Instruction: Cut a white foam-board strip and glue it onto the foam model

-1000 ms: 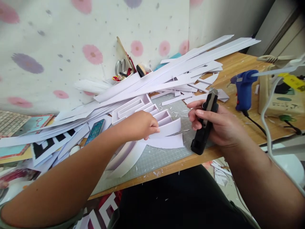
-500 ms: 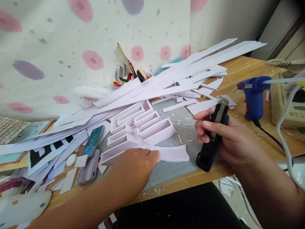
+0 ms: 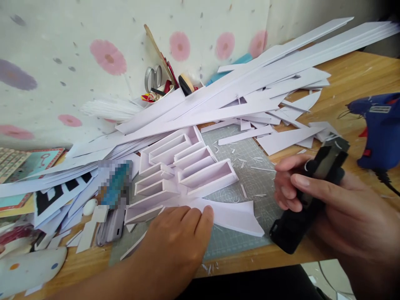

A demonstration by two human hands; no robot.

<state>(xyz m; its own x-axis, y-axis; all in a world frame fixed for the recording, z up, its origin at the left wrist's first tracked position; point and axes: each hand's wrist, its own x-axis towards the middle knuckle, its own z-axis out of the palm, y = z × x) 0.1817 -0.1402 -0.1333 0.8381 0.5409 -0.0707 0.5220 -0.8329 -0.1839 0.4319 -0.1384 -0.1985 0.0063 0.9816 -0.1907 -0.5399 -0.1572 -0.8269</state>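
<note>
Left hand flat, fingers straight, palm down on a curved white strip; strip lies on the mat at the near edge of the worktop, its left end touching the white card frame; right hand clamped round a black knife, tilted, butt end at the mat's near right corner, apart from the strip; blue glue gun just right; long offcuts piled behind; scissors by the wall.
</note>
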